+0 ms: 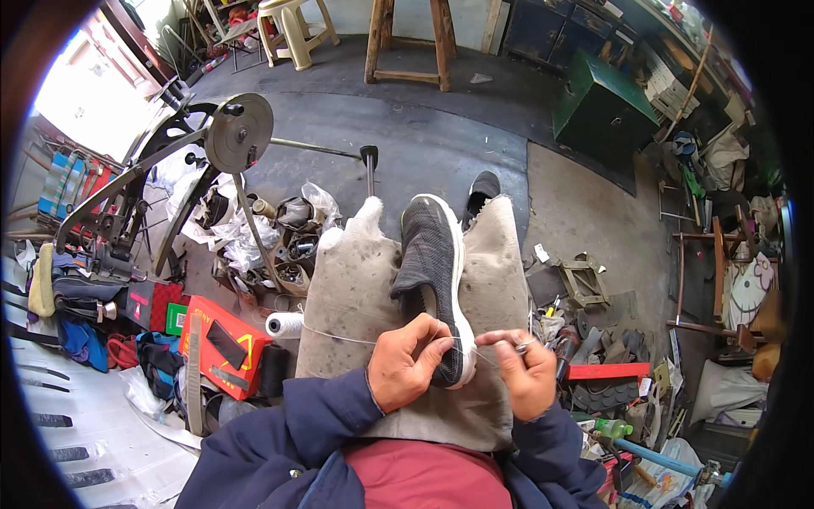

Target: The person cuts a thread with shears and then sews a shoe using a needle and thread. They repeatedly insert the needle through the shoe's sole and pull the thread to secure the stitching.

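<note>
In a cluttered workshop, your left hand (407,363) is gripping a grey sneaker (433,280); your right hand (524,373) is pinching white thread (356,338).

A dark green metal box (600,106) sits on the grey concrete floor (424,144) at the upper right. A wooden stool (409,38) stands at the top, with a cream plastic stool (292,27) to its left. Further left, a grey round metal wheel (240,132) rises on a stand above crumpled plastic bags (242,237). A red cardboard box (225,346) lies at the lower left.
</note>
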Available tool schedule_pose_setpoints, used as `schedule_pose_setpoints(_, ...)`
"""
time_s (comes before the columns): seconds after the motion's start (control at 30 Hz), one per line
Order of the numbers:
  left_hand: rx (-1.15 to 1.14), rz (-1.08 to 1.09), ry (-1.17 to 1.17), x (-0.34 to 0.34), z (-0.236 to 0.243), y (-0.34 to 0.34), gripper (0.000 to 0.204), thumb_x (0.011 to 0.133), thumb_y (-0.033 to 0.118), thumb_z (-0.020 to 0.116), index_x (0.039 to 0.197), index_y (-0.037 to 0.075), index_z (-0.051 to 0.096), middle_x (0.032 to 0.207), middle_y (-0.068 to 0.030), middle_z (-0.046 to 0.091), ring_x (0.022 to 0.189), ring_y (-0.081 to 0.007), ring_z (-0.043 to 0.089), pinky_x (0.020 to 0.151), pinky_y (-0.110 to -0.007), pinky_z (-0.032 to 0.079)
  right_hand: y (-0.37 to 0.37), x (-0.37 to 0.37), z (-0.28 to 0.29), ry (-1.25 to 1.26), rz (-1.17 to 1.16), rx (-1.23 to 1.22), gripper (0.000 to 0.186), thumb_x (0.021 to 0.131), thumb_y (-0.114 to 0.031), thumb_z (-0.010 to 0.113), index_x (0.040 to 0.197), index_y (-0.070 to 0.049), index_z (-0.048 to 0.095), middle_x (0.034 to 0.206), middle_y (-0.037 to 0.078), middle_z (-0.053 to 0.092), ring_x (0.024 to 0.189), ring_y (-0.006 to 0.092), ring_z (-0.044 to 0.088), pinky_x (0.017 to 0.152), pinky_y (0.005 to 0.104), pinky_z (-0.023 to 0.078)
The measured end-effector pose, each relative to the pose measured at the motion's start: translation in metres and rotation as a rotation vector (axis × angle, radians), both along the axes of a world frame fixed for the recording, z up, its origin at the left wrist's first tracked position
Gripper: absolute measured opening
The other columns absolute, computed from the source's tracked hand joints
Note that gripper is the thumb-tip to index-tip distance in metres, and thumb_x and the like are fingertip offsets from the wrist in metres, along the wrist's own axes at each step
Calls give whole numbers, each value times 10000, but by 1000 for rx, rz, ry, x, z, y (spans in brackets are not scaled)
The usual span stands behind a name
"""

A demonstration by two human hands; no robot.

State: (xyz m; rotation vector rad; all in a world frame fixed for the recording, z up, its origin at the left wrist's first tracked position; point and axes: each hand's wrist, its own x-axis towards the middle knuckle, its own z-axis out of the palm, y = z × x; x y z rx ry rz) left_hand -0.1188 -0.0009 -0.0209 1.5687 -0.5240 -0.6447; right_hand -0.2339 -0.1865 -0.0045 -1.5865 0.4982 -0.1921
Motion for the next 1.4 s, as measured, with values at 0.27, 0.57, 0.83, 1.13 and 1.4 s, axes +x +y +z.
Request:
schedule_pose_setpoints(0.27, -53, -2, 122, 7, 3, 5, 101, 1082, 79, 568, 1064, 8, 638, 848, 0, 616, 807, -47, 547, 732, -229, 471, 29, -1, -13, 72, 87, -605, 491, 726, -286, 989, 804, -62, 559, 553, 11, 542, 474, 88, 489, 465, 270, 414)
schedule_pose_setpoints(0.57, -383, 448, -34, 60, 38, 66, 380, 1128, 322, 512, 1030, -8, 672, 570, 48, 384, 459, -61, 350, 488, -259, 377, 27, 1, -23, -17, 75, -622, 454, 766, -305, 947, 739, -69, 561, 575, 60, 631, 474, 191, 623, 467, 316, 470)
schedule_pose_setpoints(0.83, -310, 593, 28, 58, 27, 128, 351, 1120, 297, 537, 1032, -22, 656, 547, 72, 292, 439, -44, 244, 438, -267, 345, 24, 5, -32, -44, 97, -610, 428, 780, -291, 924, 698, -80, 561, 570, 48, 638, 474, 209, 639, 455, 328, 473)
schedule_pose_setpoints(1.13, -212, 462, 177, 77, -3, 173, 455, 1133, 352, 441, 810, 47, 541, 770, -106, 611, 646, -258, 648, 702, -454, 605, 25, 5, -26, -3, 83, -612, 434, 792, -310, 917, 707, -82, 557, 581, 50, 644, 489, 205, 648, 467, 329, 478)
schedule_pose_setpoints(1.4, 598, 260, -948, 54, 15, 110, 512, 950, 500, 681, 1159, 33, 703, 1290, -193, 645, 1354, -406, 510, 1156, -526, 333, 23, 2, -14, 19, 92, -556, 421, 806, -303, 916, 740, -68, 573, 592, 54, 651, 490, 193, 647, 470, 325, 473)
